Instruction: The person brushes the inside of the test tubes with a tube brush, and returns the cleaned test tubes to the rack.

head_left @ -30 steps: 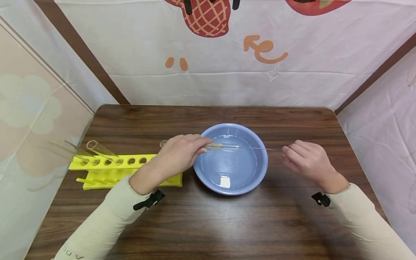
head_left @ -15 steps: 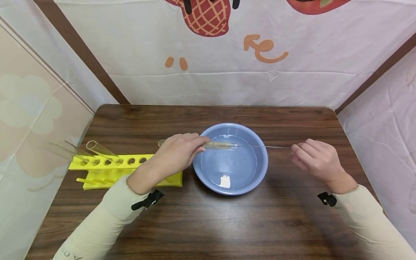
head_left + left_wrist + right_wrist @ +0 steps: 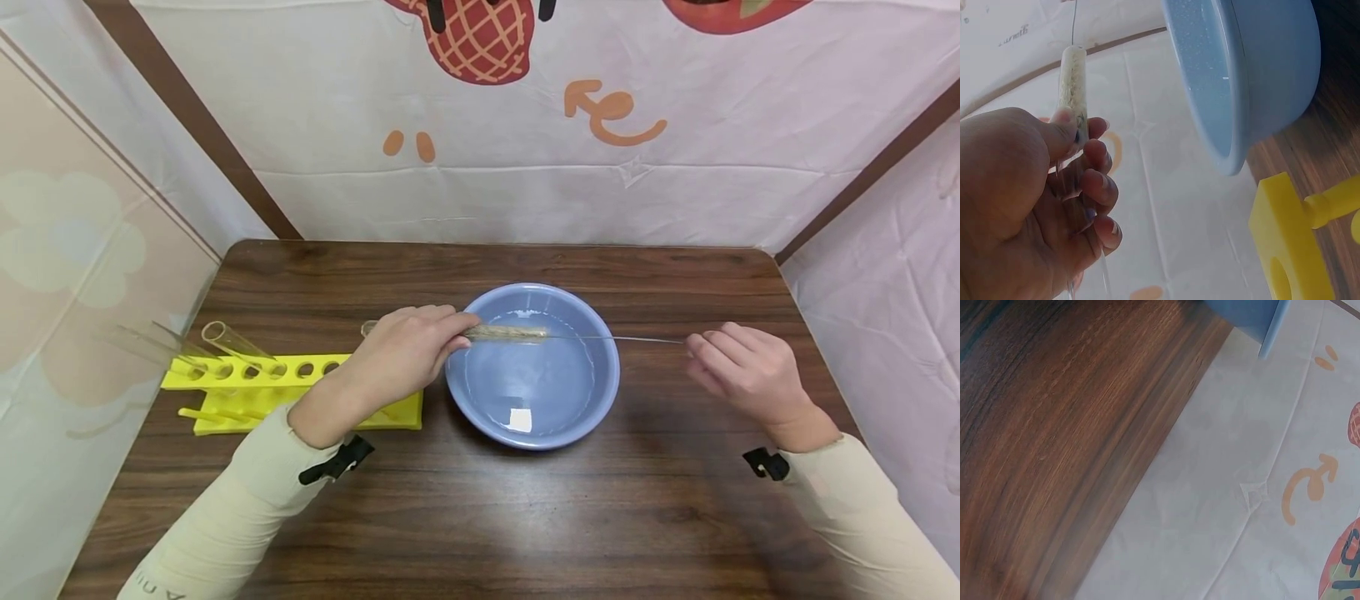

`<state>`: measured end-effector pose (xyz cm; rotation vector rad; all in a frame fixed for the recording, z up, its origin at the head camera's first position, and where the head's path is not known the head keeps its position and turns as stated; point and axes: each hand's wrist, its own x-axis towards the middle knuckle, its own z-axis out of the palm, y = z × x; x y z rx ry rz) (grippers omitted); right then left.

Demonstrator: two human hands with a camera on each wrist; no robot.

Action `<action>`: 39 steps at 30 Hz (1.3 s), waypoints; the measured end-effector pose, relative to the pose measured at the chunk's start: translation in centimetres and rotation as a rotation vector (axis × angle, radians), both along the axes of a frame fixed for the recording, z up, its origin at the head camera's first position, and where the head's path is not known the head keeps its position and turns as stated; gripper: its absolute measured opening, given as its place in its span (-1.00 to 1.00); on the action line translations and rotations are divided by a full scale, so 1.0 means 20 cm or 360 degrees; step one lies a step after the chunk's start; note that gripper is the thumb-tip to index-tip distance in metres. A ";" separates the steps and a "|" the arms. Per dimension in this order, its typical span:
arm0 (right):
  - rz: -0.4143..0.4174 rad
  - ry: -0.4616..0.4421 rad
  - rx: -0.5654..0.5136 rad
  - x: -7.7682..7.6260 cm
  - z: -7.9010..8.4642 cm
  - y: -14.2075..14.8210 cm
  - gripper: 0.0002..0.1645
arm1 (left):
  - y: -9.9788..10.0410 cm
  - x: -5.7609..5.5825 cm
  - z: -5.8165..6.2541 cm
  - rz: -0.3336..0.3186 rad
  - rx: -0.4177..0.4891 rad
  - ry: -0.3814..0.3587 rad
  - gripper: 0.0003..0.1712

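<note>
My left hand [image 3: 393, 354] grips a clear glass test tube [image 3: 368, 328], held nearly level over the left side of a blue basin of water. Inside the tube, close to its mouth, sit the pale bristles of a test tube brush [image 3: 506, 333]. The left wrist view shows the thumb and curled fingers of the left hand [image 3: 1016, 187] around the tube, bristles packed at its open end. To the right of the basin, my right hand [image 3: 746, 371] pinches the far end of the brush's thin wire handle [image 3: 645, 339]. The right wrist view does not show that hand.
The blue basin [image 3: 611, 379] stands mid-table between the hands. At left is a yellow test tube rack [image 3: 292, 379] with several glass tubes leaning in its holes, partly behind the left forearm. A printed cloth [image 3: 510, 200] hangs behind the wooden table [image 3: 525, 525].
My right hand has moved to the right, drawing the brush's bristles toward the tube's mouth. More bristle shows beyond my left fingers, and the left hand has shifted slightly left.
</note>
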<state>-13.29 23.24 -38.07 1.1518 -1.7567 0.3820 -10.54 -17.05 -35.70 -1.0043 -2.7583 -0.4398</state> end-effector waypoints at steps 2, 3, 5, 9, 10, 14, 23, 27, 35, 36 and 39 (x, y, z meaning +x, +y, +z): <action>-0.0018 0.0004 0.0006 0.00 0.01 0.01 -0.60 | 0.00 0.00 0.00 0.0004 0.0003 -0.0007 -0.67; -0.0028 0.0007 0.0014 0.01 0.01 0.01 -0.59 | 0.00 0.00 0.00 0.0007 0.0002 -0.0009 -0.67; -0.0046 0.0015 0.0020 0.01 0.01 0.02 -0.58 | -0.01 0.00 0.00 0.0015 0.0001 -0.0010 -0.66; -0.0072 0.0007 0.0040 0.01 0.00 0.05 -0.56 | -0.01 0.00 -0.01 0.0034 -0.0011 -0.0019 -0.66; -0.0075 0.0005 0.0039 0.01 0.00 0.06 -0.57 | -0.01 0.00 -0.01 0.0038 -0.0013 -0.0022 -0.66; -0.0102 0.0004 0.0044 0.00 -0.01 0.09 -0.62 | -0.02 0.00 0.00 0.0046 -0.0013 -0.0044 -0.65; -0.0161 -0.0097 0.0094 0.00 -0.04 0.15 -0.66 | -0.05 0.01 0.00 0.0061 -0.0019 -0.0080 -0.67; -0.0177 -0.0153 0.0098 0.00 -0.03 0.18 -0.67 | -0.06 0.01 -0.01 0.0082 -0.0015 -0.0084 -0.69; -0.0220 -0.0628 0.0230 0.01 -0.06 0.27 -0.56 | -0.06 0.01 -0.01 0.0081 -0.0007 -0.0071 -0.70; -0.0217 -0.0723 0.0242 0.01 -0.06 0.28 -0.55 | -0.06 0.01 -0.01 0.0083 -0.0016 -0.0079 -0.70; -0.0184 -0.0939 0.0250 0.01 -0.05 0.31 -0.66 | -0.06 0.01 -0.01 0.0086 -0.0040 -0.0098 -0.69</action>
